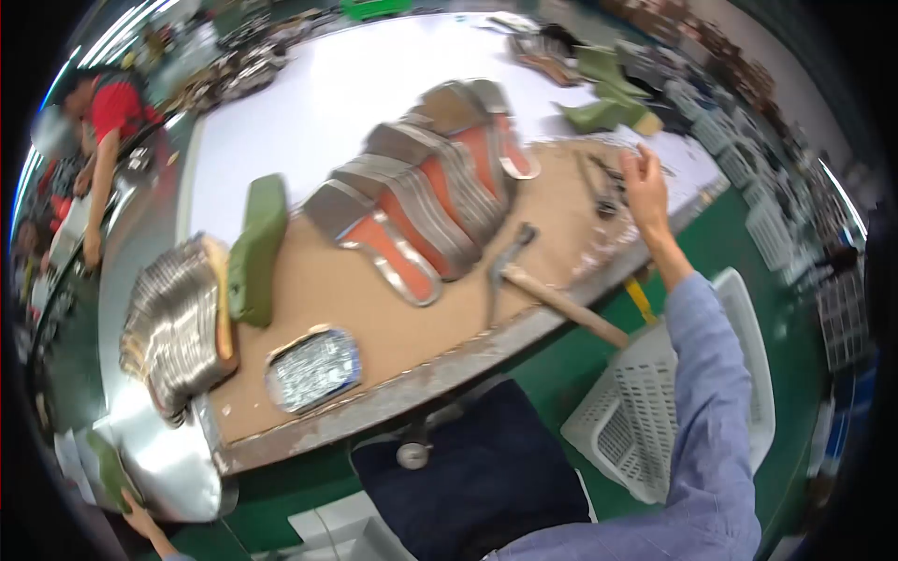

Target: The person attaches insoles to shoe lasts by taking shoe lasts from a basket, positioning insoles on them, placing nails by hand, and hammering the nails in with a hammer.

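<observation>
One held green form (111,474), one hammer (563,304), one tin (315,371)

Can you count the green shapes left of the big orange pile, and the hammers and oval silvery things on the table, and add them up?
Green shapes: 2, one in the left hand
Hammer: 1
Oval silvery thing: 1
Total: 4
</observation>
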`<state>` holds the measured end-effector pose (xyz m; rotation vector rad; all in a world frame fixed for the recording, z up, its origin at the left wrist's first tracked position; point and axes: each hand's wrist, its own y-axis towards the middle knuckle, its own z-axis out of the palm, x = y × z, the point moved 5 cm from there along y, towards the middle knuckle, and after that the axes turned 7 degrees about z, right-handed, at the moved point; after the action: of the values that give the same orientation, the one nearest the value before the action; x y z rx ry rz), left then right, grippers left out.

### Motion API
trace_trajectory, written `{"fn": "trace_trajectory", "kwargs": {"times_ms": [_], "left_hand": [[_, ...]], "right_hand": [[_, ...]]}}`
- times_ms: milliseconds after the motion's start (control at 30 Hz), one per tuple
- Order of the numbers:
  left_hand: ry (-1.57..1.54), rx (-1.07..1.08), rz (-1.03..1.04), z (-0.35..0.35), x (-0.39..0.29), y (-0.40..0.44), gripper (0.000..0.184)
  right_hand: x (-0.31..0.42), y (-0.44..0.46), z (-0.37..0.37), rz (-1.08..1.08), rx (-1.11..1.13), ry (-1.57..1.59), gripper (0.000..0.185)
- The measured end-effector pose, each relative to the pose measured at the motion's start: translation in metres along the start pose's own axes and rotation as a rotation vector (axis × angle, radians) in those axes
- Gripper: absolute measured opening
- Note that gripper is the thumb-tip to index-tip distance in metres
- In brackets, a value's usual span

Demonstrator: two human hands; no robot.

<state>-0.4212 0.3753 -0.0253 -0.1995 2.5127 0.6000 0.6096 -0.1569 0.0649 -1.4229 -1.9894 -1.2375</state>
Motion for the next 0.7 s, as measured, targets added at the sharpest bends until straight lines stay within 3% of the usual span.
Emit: {"fn": "trace_trajectory", "kwargs": {"times_ms": [33,67,133,233,267,333,367,433,467,533,567,600,667,700], "left_hand": [[-0.001,0.036,-0.148,-0.002,0.033,0.021,0.086],[-0.008,0.012,-0.028,0.000,0.056,0.039,0.088],[0.059,-0.025,-0.303,-0.002,0.070,0.044,0.082],[0.255,-0.133,-0.246,-0.002,0.085,0.063,0.079],[0.290,-0.193,-0.159,-0.008,0.056,0.048,0.078],[0.255,-0.191,-0.198,-0.008,0.046,0.048,0.075],[0.118,-0.180,-0.255,-0.004,0.058,0.055,0.073],[0.018,-0.076,-0.175,0.005,0.092,0.082,0.059],[0.308,-0.285,-0.208,-0.004,0.054,0.064,0.061],[0.391,-0.627,0.091,-0.024,-0.086,0.004,0.063],[0.136,-0.614,0.344,-0.019,-0.115,0.004,0.057],[-0.286,-0.469,0.317,-0.006,-0.165,-0.019,0.054],[-0.797,-0.145,0.367,0.016,-0.276,-0.082,0.049],[-0.838,0.110,0.438,0.015,-0.340,-0.124,0.049]], "right_hand": [[0.024,-0.010,0.024,-0.015,0.136,0.087,0.071],[0.055,-0.020,0.043,-0.036,0.265,0.175,0.070],[0.123,-0.067,0.085,-0.155,0.481,0.266,0.074],[0.204,-0.131,0.128,-0.273,0.690,0.188,0.083],[0.225,-0.151,0.141,-0.284,0.766,0.190,0.087],[0.247,-0.182,0.176,-0.144,0.934,0.225,0.095],[0.257,-0.198,0.191,-0.046,1.065,0.197,0.112],[0.272,-0.226,0.227,-0.009,1.092,0.214,0.119],[0.276,-0.239,0.248,0.030,1.100,0.233,0.125],[0.283,-0.268,0.282,0.034,1.136,0.415,0.130],[0.290,-0.274,0.288,0.113,1.020,0.441,0.122],[0.295,-0.277,0.292,0.107,1.024,0.439,0.122],[0.299,-0.282,0.298,0.369,0.991,0.661,0.104],[0.299,-0.281,0.298,0.491,1.015,0.815,0.082]]}}
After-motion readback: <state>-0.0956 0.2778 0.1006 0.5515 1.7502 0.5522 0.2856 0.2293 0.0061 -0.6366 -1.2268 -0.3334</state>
